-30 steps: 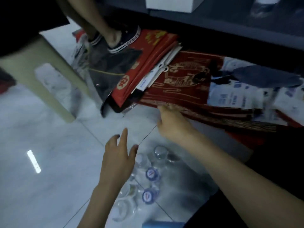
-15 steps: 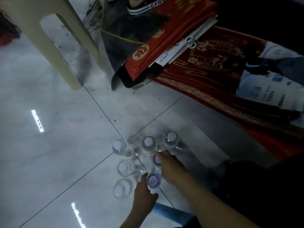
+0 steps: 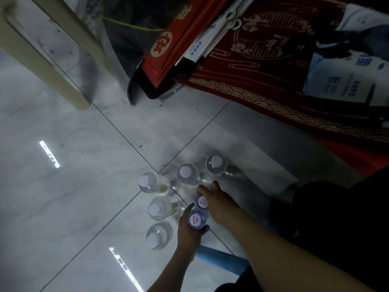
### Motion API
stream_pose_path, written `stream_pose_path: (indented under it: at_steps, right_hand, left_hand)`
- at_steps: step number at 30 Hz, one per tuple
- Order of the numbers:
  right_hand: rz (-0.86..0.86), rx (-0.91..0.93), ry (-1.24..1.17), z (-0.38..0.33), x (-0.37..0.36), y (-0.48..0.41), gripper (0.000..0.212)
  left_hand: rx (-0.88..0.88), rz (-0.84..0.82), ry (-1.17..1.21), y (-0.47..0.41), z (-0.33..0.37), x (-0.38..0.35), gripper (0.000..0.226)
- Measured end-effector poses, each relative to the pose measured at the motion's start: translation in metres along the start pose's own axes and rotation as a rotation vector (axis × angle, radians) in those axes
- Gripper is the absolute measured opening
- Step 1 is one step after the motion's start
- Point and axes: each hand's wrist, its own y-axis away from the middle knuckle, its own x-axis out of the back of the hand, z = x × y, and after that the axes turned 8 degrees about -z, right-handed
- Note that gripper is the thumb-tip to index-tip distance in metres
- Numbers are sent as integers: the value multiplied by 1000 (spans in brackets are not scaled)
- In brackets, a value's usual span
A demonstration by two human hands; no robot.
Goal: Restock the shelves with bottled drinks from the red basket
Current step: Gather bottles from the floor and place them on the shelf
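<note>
Seven bottles stand upright in a tight bunch on the pale tiled floor (image 3: 84,175), low in the view and just right of centre, where the tile seams cross. The left hand (image 3: 189,233) comes up from six o'clock, its fingers and thumb wrapped round the neck of a blue-capped bottle (image 3: 196,220). The right hand (image 3: 220,205) reaches in from four o'clock, its fingers curled down round a second blue-capped bottle (image 3: 202,202), which stands just beyond the first at its one o'clock, the two nearly touching. Five white-capped bottles (image 3: 161,208) of clear liquid ring the hands from seven o'clock round to one o'clock, none of them touched. A beige stool leg (image 3: 52,51) slants across the ten o'clock corner. A heap of red bags (image 3: 263,66) and printed packets fills the one to three o'clock side. A blue bar (image 3: 221,260) lies under the right forearm.
</note>
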Motion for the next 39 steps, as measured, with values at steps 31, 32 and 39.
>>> stream_pose_path:
  at_steps: [31, 32, 39]
  right_hand:
    - [483, 607, -1157, -74, 192, 236, 27]
    - [517, 633, -1169, -75, 201, 249, 31]
    - [918, 674, -1106, -56, 242, 360, 34]
  left_hand:
    - [-823, -478, 593, 190, 271, 66, 72]
    - [-848, -489, 582, 203, 285, 62, 87]
    - [-1092, -727, 501, 267, 374, 13, 35]
